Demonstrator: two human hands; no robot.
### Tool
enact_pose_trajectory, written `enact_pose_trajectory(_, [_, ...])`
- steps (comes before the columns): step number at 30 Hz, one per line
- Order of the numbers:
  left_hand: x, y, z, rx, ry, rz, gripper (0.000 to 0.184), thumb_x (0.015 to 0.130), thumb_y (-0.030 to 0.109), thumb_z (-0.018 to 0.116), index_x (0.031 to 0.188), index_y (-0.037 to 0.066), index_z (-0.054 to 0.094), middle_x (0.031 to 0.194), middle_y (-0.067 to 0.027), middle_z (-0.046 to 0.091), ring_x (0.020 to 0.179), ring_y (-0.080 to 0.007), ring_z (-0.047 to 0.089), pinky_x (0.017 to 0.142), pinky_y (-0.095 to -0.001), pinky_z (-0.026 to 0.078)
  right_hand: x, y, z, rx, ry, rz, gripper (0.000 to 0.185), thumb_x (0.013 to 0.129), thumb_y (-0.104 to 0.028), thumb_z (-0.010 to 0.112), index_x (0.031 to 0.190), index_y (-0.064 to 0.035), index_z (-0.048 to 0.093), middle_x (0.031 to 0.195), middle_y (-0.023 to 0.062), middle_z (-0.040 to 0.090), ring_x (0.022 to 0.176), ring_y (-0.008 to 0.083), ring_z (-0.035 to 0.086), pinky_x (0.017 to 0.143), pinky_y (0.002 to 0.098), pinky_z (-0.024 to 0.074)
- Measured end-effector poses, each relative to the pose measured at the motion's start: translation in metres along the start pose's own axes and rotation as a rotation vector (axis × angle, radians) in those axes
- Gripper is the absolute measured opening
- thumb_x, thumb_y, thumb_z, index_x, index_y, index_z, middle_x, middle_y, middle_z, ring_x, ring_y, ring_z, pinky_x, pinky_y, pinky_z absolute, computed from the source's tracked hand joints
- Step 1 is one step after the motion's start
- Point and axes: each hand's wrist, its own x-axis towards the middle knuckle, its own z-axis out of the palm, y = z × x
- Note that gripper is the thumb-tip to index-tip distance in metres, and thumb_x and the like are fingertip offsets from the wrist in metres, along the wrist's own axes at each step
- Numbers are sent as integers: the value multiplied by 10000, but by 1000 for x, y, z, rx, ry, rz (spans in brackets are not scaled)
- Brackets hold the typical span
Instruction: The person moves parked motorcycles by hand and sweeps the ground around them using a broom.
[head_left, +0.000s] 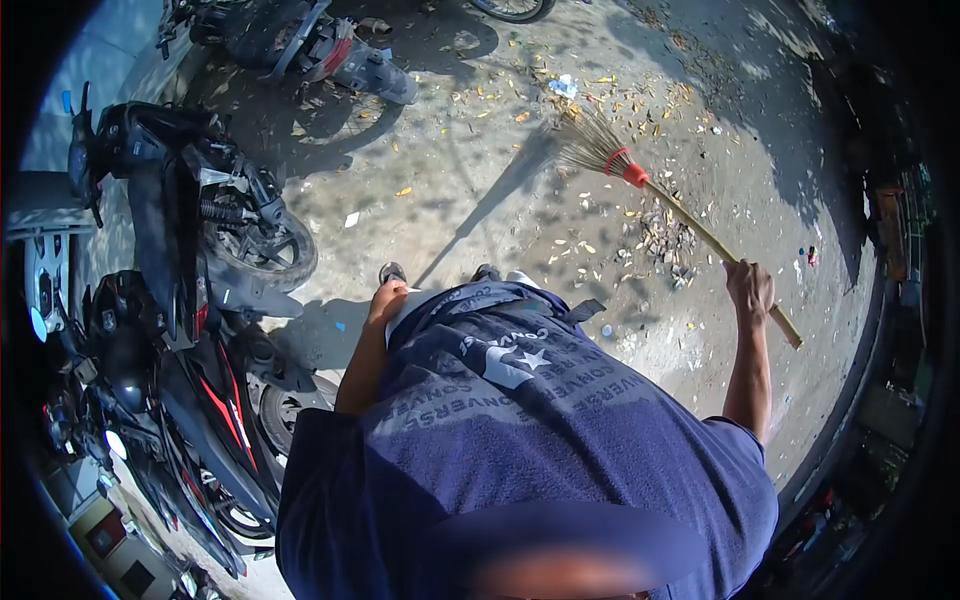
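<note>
My right hand (750,288) is wrapped round the wooden handle of a broom (697,230), near its top end. A red collar joins the handle to thin, stiff bristles, which point away to the upper left over scattered leaves. Down by my hip, my left hand (391,297) rests at the edge of my light-coloured clothing, with its fingers partly curled. Whether it grips anything is too small to tell. A pile of dry leaves and litter (668,240) lies on the ground beside the broom handle.
Parked motorbikes (170,220) line the left side, and another motorbike (340,60) stands at the top left. A bicycle or motorbike wheel (512,8) shows at the top edge. Crumpled pale litter (563,87) lies beyond the bristles. A kerb-like edge runs down the right.
</note>
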Motion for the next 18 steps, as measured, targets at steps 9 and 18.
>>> enact_pose_trajectory(9, [-35,-54,-25,791,-149,135,203,806,203,570,944,88,664,855,-223,664,850,-403,646,726,-501,510,-16,-55,-2,276,-69,-167,456,839,-520,631,850,-74,728,787,218,676,738,411,674,658,489,529])
enact_pose_trajectory(18, [-1,-56,-47,695,-57,384,231,848,240,540,910,67,679,923,-207,660,916,-381,636,804,-470,495,16,-331,19,444,-140,-616,449,863,-508,609,893,-74,723,833,201,696,807,362,695,708,456,550])
